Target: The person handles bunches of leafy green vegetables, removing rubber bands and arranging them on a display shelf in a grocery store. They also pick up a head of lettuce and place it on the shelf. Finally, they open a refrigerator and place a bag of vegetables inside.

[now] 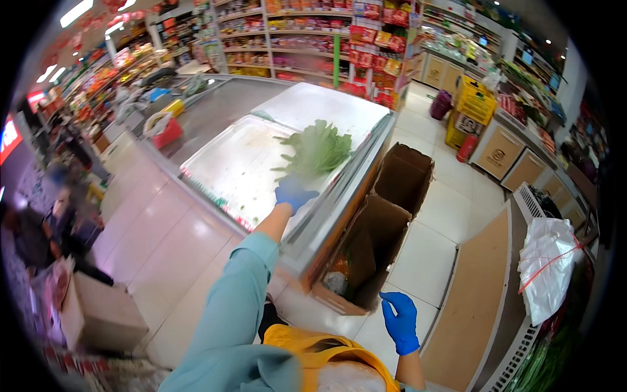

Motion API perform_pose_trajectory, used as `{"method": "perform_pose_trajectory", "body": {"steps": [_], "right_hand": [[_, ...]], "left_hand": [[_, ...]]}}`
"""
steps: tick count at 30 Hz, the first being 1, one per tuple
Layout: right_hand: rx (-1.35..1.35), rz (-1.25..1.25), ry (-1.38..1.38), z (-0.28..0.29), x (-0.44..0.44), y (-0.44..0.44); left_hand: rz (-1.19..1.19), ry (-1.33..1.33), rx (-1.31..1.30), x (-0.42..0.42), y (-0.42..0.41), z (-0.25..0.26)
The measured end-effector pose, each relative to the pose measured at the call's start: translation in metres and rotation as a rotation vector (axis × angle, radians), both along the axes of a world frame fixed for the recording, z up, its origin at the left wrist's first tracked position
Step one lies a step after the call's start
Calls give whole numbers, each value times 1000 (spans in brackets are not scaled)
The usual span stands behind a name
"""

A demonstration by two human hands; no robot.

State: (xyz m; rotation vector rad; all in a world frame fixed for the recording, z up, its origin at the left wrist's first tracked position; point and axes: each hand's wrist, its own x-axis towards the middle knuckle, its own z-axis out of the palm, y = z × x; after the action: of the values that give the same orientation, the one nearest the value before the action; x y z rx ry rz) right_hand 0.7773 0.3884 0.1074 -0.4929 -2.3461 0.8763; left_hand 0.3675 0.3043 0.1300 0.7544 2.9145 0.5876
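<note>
My left hand (294,192), in a blue glove, reaches over a white foam tray (230,161). Its fingers are at the near, stem side of a bunch of leafy greens (321,149); blur hides whether they grip it. The greens lie at the tray's right side, their leaves spreading away from me. A second white sheet or lid (323,105) lies behind. My right hand (400,323), also gloved in blue, hangs lower right with its fingers curved and apart, holding nothing. It is near the open cardboard boxes (387,230) beside the counter.
A red basket (167,132) stands at the counter's left end. On the right are a wooden-sided stand (468,294) with a plastic bag (546,264), a fire extinguisher (467,148) and yellow boxes (470,110). People (59,225) are at far left, near a carton (100,313).
</note>
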Motion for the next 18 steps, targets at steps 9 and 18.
{"method": "perform_pose_trajectory", "body": {"steps": [9, 18], "right_hand": [[-877, -53, 0, -19, -278, -67], [-1517, 74, 233, -30, -473, -84]], "left_hand": [[-518, -870, 810, -183, 30, -24], [-284, -1401, 570, -209, -127, -44]]}}
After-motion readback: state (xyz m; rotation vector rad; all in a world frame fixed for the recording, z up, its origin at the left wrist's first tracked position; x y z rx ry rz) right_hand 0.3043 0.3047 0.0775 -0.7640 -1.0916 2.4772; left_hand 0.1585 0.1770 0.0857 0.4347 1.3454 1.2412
